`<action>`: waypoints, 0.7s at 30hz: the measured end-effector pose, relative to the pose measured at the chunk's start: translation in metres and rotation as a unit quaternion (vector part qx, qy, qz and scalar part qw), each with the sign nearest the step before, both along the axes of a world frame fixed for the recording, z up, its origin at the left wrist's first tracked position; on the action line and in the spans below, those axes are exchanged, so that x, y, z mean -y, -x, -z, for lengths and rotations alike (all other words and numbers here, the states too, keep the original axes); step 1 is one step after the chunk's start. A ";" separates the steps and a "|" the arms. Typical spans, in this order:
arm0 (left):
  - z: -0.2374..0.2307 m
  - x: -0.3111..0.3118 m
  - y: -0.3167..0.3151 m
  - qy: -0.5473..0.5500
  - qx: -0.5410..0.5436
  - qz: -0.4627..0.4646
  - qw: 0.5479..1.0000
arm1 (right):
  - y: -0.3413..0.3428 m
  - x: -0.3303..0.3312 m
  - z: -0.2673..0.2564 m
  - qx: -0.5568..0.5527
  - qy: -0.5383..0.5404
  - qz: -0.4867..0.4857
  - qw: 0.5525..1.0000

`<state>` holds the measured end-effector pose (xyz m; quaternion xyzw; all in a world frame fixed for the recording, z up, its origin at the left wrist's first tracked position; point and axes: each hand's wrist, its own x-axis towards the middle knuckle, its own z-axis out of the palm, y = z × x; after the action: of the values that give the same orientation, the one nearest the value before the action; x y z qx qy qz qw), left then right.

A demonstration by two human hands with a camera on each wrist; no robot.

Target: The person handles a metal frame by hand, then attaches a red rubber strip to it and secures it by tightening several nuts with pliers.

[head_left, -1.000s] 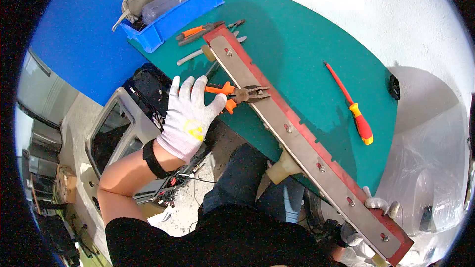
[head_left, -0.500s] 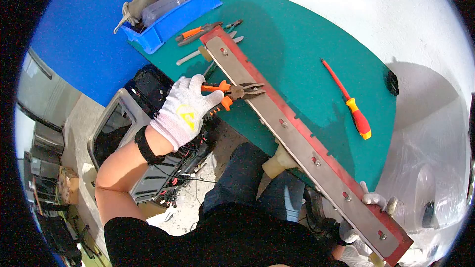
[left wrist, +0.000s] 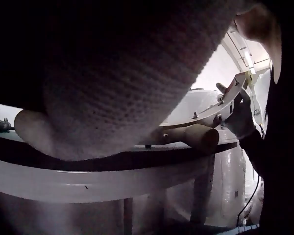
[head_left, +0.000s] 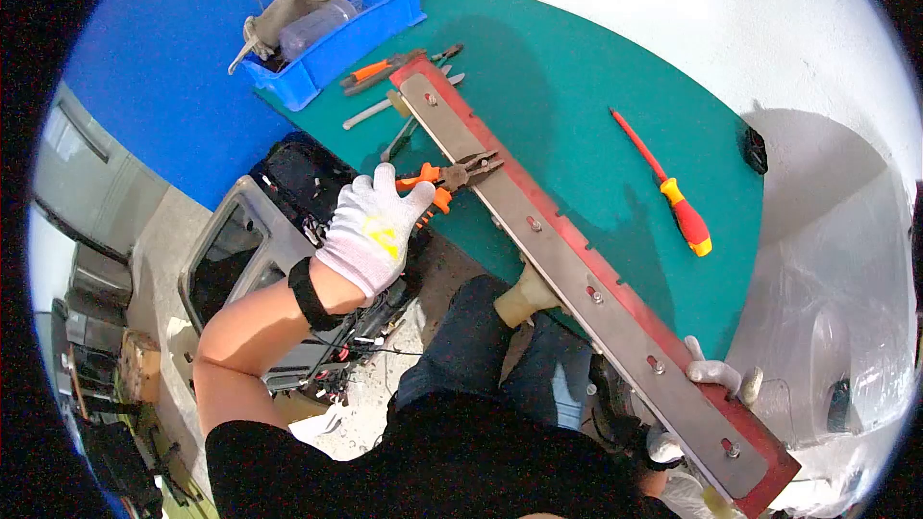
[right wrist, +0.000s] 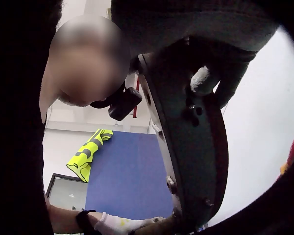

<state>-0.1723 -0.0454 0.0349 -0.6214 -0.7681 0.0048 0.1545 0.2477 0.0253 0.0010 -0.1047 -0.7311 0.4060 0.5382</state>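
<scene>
My gloved left hand [head_left: 370,231] grips the orange handles of combination pliers [head_left: 460,173], fingers curled round them. The pliers' jaws are at one of the bolts along a long grey metal strip [head_left: 567,264] backed by a red bar [head_left: 630,300]. My right hand [head_left: 713,372], also gloved, holds the bar near its lower right end, fingers over the far edge. In the right wrist view the bar [right wrist: 191,147] looks dark, a fingertip showing behind it. The left wrist view is mostly filled by the left glove [left wrist: 117,88], which hides the pliers.
On the green table [head_left: 567,77] lie a red-and-yellow screwdriver [head_left: 681,211], another orange-handled pair of pliers [head_left: 370,72] and a wrench-like tool [head_left: 367,115]. A blue bin [head_left: 327,67] sits at the back left. A pale block [head_left: 527,300] projects under the bar.
My left hand's fingers, spread a second ago, have closed round the plier handles. The jaws have swung slightly on the bolt, tips now angled upward. The right hand keeps its hold.
</scene>
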 end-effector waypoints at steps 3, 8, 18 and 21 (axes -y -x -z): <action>0.002 0.000 -0.009 0.008 0.023 -0.031 0.999 | -0.013 0.006 -0.017 0.068 0.186 -0.030 0.980; 0.005 -0.004 -0.028 -0.019 0.029 -0.057 0.998 | 0.019 0.016 -0.047 0.010 0.614 -0.039 0.788; 0.010 -0.008 -0.071 -0.022 0.087 -0.160 0.983 | 0.053 0.044 -0.017 -0.006 0.126 0.065 0.990; 0.008 -0.007 -0.071 -0.005 0.096 -0.168 0.981 | 0.049 0.034 -0.018 0.011 0.071 0.055 0.996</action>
<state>-0.1016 -0.0385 0.0272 -0.4798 -0.8731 -0.0329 0.0805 0.1986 -0.0091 0.0192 -0.1873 -0.6995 0.4254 0.5428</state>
